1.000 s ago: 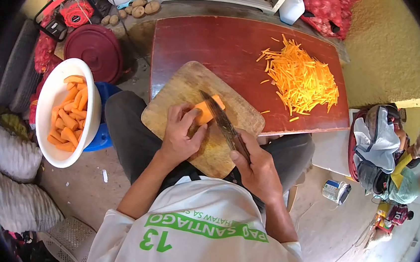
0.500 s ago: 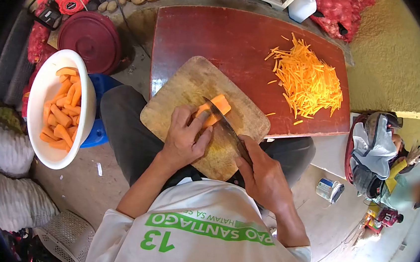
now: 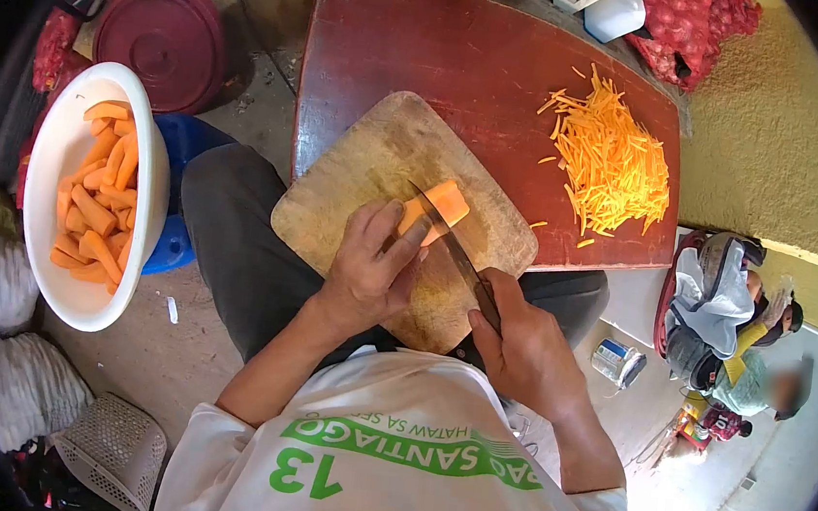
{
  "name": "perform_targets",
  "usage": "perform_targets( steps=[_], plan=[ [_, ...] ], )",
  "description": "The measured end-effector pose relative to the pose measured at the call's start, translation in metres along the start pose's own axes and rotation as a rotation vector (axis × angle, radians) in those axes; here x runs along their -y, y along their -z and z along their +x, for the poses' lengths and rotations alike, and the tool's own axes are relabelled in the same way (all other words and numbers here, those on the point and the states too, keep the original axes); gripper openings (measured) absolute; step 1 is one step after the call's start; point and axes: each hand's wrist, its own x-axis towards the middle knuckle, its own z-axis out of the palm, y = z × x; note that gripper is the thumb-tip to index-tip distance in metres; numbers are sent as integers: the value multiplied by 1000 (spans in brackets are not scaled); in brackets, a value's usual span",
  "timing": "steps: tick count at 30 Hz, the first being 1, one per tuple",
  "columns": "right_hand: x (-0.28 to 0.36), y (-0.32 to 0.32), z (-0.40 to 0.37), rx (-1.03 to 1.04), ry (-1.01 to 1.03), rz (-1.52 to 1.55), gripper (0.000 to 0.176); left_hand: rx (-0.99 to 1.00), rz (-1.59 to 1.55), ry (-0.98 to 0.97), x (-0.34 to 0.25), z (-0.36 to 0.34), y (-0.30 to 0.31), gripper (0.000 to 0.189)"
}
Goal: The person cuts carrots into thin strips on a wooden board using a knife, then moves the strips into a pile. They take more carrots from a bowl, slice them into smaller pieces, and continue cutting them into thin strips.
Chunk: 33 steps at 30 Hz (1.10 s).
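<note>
In the head view, a wooden cutting board [image 3: 336, 196] rests partly over my lap and against a red table [image 3: 427, 53]. An orange carrot block [image 3: 449, 201] lies on the board. My left hand [image 3: 369, 267] presses its fingertips on the block, holding it in place. My right hand [image 3: 530, 342] is wrapped round the handle of a kitchen knife [image 3: 457, 257]. The dark blade crosses the carrot diagonally, right beside my left fingers. At the table's right side is a heap of carrot strips [image 3: 617, 162].
To the left, a white tub [image 3: 40, 223] holds several peeled carrot pieces above something blue [image 3: 172, 244]. Behind it is a dark red lid [image 3: 160, 44]. Red net sacks [image 3: 691, 32] stand at the back right. A person [image 3: 744, 372] is at the far right, near a can [image 3: 618, 362].
The camera view has shifted, so the tub sits farther left and the table higher. Both hands keep their grips, and the blade still lies across the carrot.
</note>
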Motion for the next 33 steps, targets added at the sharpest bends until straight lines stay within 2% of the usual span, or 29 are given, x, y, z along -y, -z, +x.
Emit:
perform_targets(
  steps=[5, 8, 10, 14, 18, 23, 26, 28, 30, 33],
  plan=[
    [-3, -7, 20, 9, 9, -21, 42, -44, -58, 89, 4, 1, 1, 52],
    [-14, -20, 46, 53, -102, -31, 38, -58, 17, 44, -2, 2, -1, 51],
    [-28, -28, 51, 23, -58, -25, 35, -49, 104, -58, -3, 1, 0, 48],
    [-41, -27, 52, -42, 53, 151, 32, -6, 98, 113, -6, 2, 2, 55],
    [-43, -34, 39, -144, 215, 209, 42, 0, 84, 203, -4, 3, 1, 58],
    [-52, -31, 3, -327, 78, 497, 23, 76, 94, 208, -7, 6, 6, 63],
    [-80, -25, -14, -323, -121, 819, 20, 182, 117, 212, -1, 3, 11, 66],
    [-111, -32, -17, -343, 1, 1304, 31, 212, 201, 185, -2, 4, 17, 70],
    [-137, -40, -19, -380, -22, 1495, 39, 218, 311, 152, -3, 6, 25, 76],
    [-167, -55, -21, -415, -106, 1491, 43, 197, 534, 133, 4, 6, 39, 92]
  ],
)
